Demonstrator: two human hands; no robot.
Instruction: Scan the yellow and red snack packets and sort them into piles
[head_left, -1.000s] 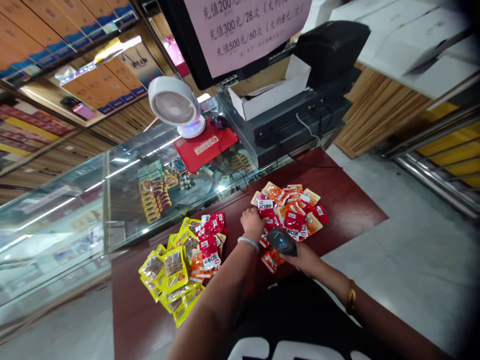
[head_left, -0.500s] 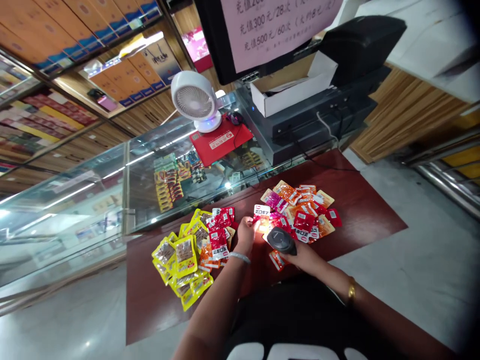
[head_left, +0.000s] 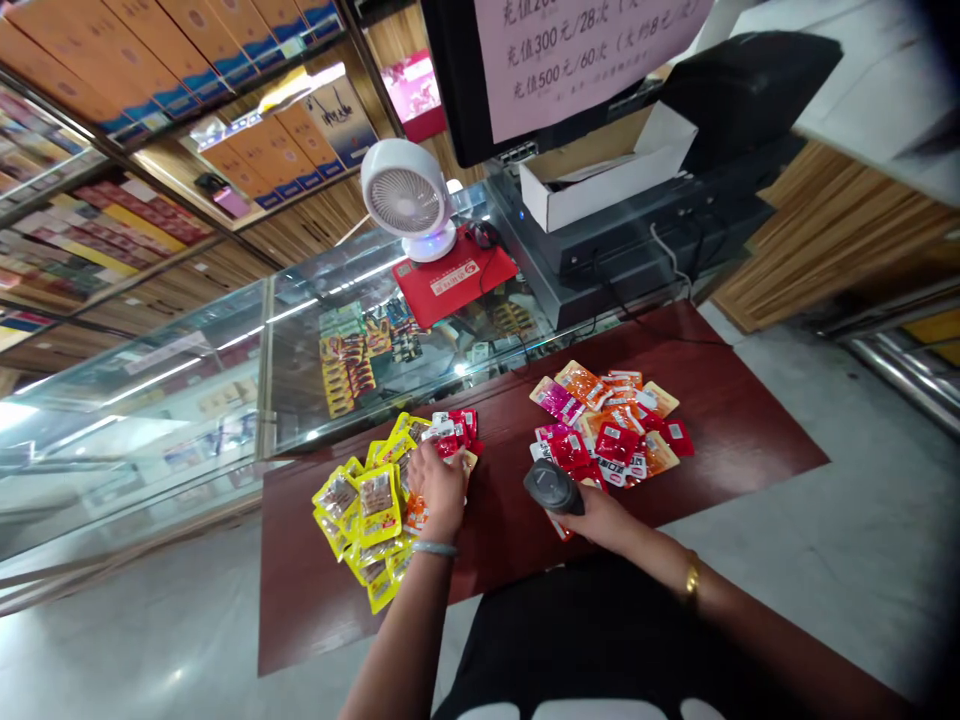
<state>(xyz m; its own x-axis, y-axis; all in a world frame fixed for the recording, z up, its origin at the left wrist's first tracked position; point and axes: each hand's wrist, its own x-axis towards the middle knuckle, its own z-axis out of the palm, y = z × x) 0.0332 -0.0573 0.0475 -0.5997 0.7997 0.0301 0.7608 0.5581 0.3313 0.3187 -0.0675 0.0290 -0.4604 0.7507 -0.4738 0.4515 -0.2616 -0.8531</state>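
Note:
My left hand (head_left: 441, 488) lies over the left-hand heap, its fingers stretched out and spread across the red and orange snack packets (head_left: 456, 428). What is beneath the palm is hidden. Beside it, to the left, are several yellow snack packets (head_left: 377, 500) with clear windows. My right hand (head_left: 596, 515) is wrapped round a black barcode scanner (head_left: 553, 487), its head pointing left. Just beyond the scanner sits another heap of red, orange and purple snack packets (head_left: 616, 440), which the scanner partly covers.
Both heaps rest on a dark red board (head_left: 510, 545). Behind it is a glass display counter (head_left: 292, 380) with a white fan (head_left: 409, 195) and a red mat (head_left: 450, 285). Dark till equipment (head_left: 585, 265) carries an open white box (head_left: 600, 180); a monitor (head_left: 457, 90) stands above.
My left hand has moved left from the middle of the board to the left heap; the packet it held up is no longer visible in it. The scanner stays in my right hand.

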